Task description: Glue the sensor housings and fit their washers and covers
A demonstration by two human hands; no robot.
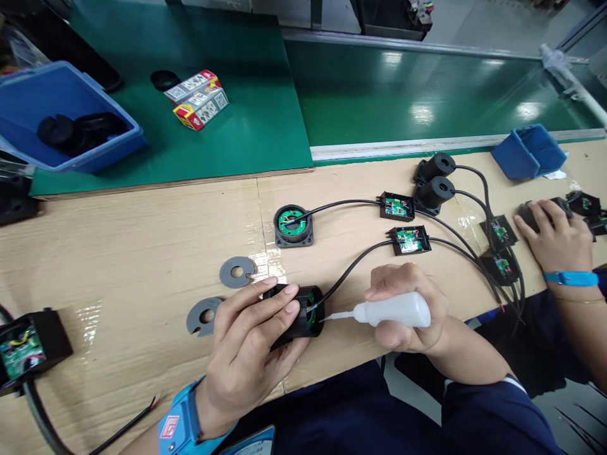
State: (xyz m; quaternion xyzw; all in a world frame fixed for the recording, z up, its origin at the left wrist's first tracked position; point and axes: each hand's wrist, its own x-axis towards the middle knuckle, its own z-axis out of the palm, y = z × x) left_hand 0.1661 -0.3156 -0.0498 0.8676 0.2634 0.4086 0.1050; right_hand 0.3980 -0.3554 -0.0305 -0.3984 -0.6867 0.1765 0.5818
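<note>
My left hand (258, 335) is wrapped round a black round housing (303, 322), tilted so its open end with a green circuit board faces right. In my right hand (412, 303) is a white squeeze bottle (393, 311), its thin nozzle at the rim of that housing. A black cable runs from the housing to a small black box with a circuit board (410, 240). Behind stands a second round housing (293, 225), open side up, cabled to another small box (397, 206). Two grey notched discs (237, 272) lie left of the held housing.
At the right, another person's hand (552, 230) rests on a black part. Two black cylindrical housings (435, 191) with cables stand nearby. Blue bins sit at back left (114, 148) and back right (528, 151). A larger black box (52, 344) lies at far left.
</note>
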